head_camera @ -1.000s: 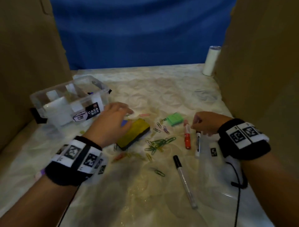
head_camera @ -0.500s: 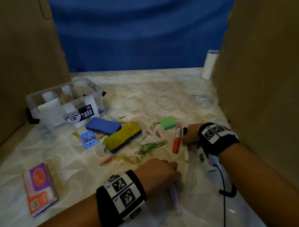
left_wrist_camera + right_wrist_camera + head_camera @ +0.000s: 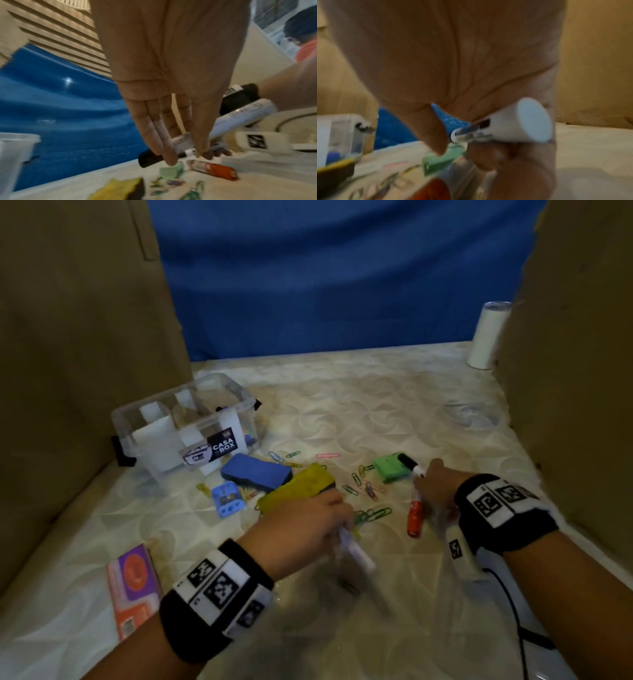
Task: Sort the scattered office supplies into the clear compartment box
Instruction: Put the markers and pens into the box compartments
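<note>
**Both hands up off the cloth, a marker in each**

Since half a second ago, both markers have come up: my left hand (image 3: 301, 525) has lifted the long white marker (image 3: 356, 553) it was reaching down on, and my right hand (image 3: 433, 489) now has the second marker (image 3: 411, 466) tilted with its black cap pointing away from me.

My left fingers (image 3: 154, 135) are curled round the white barrel near the black cap end, thumb on the far side, the tail sticking out toward my right wrist. My right hand is closed round the other barrel, its flat white end showing at the wrist camera.

Both markers look like whiteboard pens: white printed barrels, black caps. I judge them light, stiff and smooth enough to roll, so a grip mid-barrel suits better than holding by the cap, which could pull off.

Left on the quilted cloth: the red marker (image 3: 415, 513) just beside my right hand, the green eraser (image 3: 388, 469), yellow sponge eraser (image 3: 298, 484), blue board eraser (image 3: 255, 472), blue sharpener (image 3: 227, 501) and scattered paper clips (image 3: 371, 513). The clear compartment box (image 3: 185, 429) stands at the far left, well apart from both hands, with white dividers and something dark in a back compartment.
</note>
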`<state>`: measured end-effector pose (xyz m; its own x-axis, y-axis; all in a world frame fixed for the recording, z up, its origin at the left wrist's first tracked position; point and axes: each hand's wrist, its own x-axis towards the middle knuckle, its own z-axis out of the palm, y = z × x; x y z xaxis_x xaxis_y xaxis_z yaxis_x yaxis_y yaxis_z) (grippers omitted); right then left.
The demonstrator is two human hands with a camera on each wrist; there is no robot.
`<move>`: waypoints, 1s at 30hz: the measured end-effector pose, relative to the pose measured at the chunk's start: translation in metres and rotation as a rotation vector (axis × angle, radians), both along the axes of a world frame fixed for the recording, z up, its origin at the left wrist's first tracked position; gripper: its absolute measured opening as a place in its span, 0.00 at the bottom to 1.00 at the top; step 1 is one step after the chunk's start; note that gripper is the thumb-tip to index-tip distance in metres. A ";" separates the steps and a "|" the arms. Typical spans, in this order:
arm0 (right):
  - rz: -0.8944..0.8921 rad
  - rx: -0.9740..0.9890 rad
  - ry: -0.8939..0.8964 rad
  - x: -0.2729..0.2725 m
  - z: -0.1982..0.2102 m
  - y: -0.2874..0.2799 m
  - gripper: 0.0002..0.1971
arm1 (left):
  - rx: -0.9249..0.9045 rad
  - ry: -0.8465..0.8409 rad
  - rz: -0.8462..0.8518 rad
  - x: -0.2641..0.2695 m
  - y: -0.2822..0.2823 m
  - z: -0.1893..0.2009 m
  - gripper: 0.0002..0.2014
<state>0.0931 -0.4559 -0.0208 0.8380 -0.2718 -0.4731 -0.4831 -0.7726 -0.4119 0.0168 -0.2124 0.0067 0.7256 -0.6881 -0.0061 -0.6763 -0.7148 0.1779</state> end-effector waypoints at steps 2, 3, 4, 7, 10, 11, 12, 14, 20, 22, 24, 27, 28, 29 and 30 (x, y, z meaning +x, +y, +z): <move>0.069 -0.069 0.055 0.000 -0.004 0.004 0.33 | -0.039 -0.064 0.079 0.010 0.022 0.008 0.09; 0.106 -0.104 0.074 0.001 -0.005 0.005 0.36 | -0.052 -0.087 0.116 0.016 0.032 0.012 0.09; 0.143 -0.141 0.083 0.002 -0.006 0.005 0.39 | -0.064 -0.107 0.154 0.021 0.041 0.018 0.09; 0.232 -0.198 0.088 0.005 -0.005 0.007 0.31 | -0.095 -0.199 0.257 0.042 0.070 0.035 0.08; 0.220 -0.164 0.069 0.004 0.001 0.007 0.09 | -0.118 -0.286 0.362 0.070 0.098 0.051 0.09; 0.179 -0.123 0.061 0.003 0.004 0.006 0.11 | -0.126 -0.320 0.404 0.081 0.106 0.057 0.09; 0.142 -0.081 0.038 0.004 0.007 0.004 0.13 | -0.128 -0.350 0.450 0.093 0.114 0.063 0.08; 0.062 -0.024 -0.057 0.009 0.015 0.002 0.16 | -0.100 -0.379 0.540 0.117 0.127 0.074 0.08; 0.067 0.103 -0.430 0.016 0.040 0.017 0.15 | 0.168 -0.237 0.714 0.195 0.144 0.094 0.07; 0.115 0.131 -0.494 0.012 0.043 0.026 0.13 | 0.268 -0.137 0.733 0.215 0.137 0.096 0.09; 0.157 0.132 -0.526 0.007 0.043 0.033 0.10 | 0.356 -0.062 0.719 0.230 0.128 0.095 0.09; 0.187 0.148 -0.550 0.000 0.041 0.035 0.07 | 0.426 0.073 0.702 0.247 0.127 0.084 0.11; 0.190 0.160 -0.559 -0.003 0.040 0.034 0.06 | 0.420 0.107 0.716 0.250 0.128 0.082 0.15; 0.195 0.169 -0.569 -0.005 0.038 0.032 0.06 | 0.399 0.144 0.718 0.255 0.133 0.078 0.16; 0.199 0.172 -0.577 -0.007 0.038 0.032 0.05 | 0.390 0.180 0.730 0.264 0.139 0.075 0.18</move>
